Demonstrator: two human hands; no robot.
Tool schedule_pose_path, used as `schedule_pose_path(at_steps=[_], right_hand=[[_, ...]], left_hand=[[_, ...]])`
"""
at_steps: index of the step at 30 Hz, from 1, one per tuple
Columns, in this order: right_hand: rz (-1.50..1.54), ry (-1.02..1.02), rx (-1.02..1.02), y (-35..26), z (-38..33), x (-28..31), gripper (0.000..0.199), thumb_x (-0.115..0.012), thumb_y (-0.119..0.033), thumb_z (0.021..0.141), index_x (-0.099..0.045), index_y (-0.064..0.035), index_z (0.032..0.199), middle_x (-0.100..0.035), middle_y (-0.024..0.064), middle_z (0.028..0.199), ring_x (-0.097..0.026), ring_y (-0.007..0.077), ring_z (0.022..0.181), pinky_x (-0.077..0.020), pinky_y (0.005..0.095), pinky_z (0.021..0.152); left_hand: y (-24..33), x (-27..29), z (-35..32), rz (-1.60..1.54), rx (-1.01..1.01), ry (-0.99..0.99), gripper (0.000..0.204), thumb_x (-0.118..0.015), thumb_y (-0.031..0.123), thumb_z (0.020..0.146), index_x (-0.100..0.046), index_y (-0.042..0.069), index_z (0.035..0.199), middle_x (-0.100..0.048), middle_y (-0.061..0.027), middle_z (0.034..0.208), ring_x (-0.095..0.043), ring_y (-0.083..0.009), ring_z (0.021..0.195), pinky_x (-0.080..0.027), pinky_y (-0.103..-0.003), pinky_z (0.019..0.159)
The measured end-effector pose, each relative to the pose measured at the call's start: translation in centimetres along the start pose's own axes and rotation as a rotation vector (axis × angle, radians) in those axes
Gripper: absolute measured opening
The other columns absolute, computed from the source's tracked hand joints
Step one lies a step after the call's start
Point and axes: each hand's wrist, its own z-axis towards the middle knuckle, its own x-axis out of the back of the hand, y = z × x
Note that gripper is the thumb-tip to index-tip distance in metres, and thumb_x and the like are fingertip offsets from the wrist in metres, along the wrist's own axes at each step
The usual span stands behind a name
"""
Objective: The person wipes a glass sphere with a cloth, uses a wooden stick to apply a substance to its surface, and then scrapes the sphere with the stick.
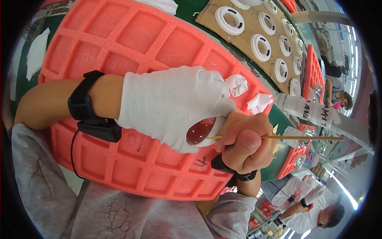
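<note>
My left hand [175, 105], in a white glove, is closed around a round, shiny part [200, 131] with a pale rim. Its smooth face looks reddish, possibly from reflection. The bare right hand [248, 139] pinches a thin wooden stick [306, 138] in its curled fingers. The stick's tip meets the part at its inner edge, and the two hands touch there. Both are above a red foam tray [137, 28] divided into square pockets. My left fingertips and the part's far side are hidden.
Two crumpled white pieces [237, 85] lie on the tray's far right. Beyond, several white rings [229, 20] rest on brown cardboard [244, 59]. A taped grey post [308, 109] stands at right, near more red trays [294, 161]. Other people [314, 203] work on the right.
</note>
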Motion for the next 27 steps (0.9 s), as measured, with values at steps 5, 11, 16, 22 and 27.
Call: schedule_pose_path(at_steps=[5,11,16,22,27], right_hand=[[-0.109,-0.122,0.045,0.04,0.13,0.86,0.043,-0.040,-0.029,0.111,-0.047,0.0012,0.082,-0.049,0.0044,0.057,-0.049,0.0125,0.038,-0.0407,0.0258,0.038],[0.222,0.034,-0.166,0.07,-0.42,0.28,0.045,-0.041,-0.033,0.111,-0.046,0.0004,0.081,-0.051,0.0043,0.056,-0.052,0.0131,0.040,-0.0416,0.0266,0.038],[0.123,-0.007,-0.113,-0.13,-0.05,0.36,0.047,-0.037,-0.035,0.112,-0.046,0.0000,0.081,-0.051,0.0053,0.057,-0.052,0.0127,0.040,-0.0403,0.0259,0.038],[0.035,-0.078,-0.019,0.22,0.04,0.26,0.046,-0.034,-0.033,0.112,-0.045,0.0003,0.083,-0.051,0.0061,0.059,-0.050,0.0123,0.039,-0.0402,0.0264,0.038],[0.199,0.013,-0.107,0.48,-0.35,0.26,0.045,-0.038,-0.036,0.111,-0.046,0.0006,0.085,-0.054,0.0070,0.060,-0.053,0.0140,0.041,-0.0422,0.0281,0.038]], left_hand=[[0.31,0.08,-0.01,0.056,0.012,-0.044,0.034,-0.081,0.022,0.072,-0.063,0.005,0.096,-0.066,-0.0136,0.102,-0.063,-0.0368,0.100,-0.052,-0.047,0.083],[0.14,-0.19,-0.06,-0.052,0.055,-0.029,0.035,-0.081,0.023,0.072,-0.063,0.005,0.096,-0.067,-0.0138,0.102,-0.063,-0.0367,0.098,-0.053,-0.046,0.084],[0.39,-0.07,0.00,-0.010,0.053,-0.018,0.031,-0.080,0.022,0.073,-0.063,0.006,0.094,-0.067,-0.0123,0.097,-0.063,-0.0359,0.096,-0.053,-0.045,0.082],[0.12,0.34,0.19,-0.027,0.043,-0.012,0.027,-0.079,0.022,0.074,-0.061,0.007,0.089,-0.065,-0.0115,0.090,-0.063,-0.0352,0.091,-0.052,-0.044,0.078],[-0.01,-0.04,0.40,-0.053,0.022,-0.031,0.031,-0.080,0.024,0.073,-0.060,0.007,0.089,-0.064,-0.0110,0.091,-0.062,-0.0345,0.091,-0.051,-0.044,0.078]])
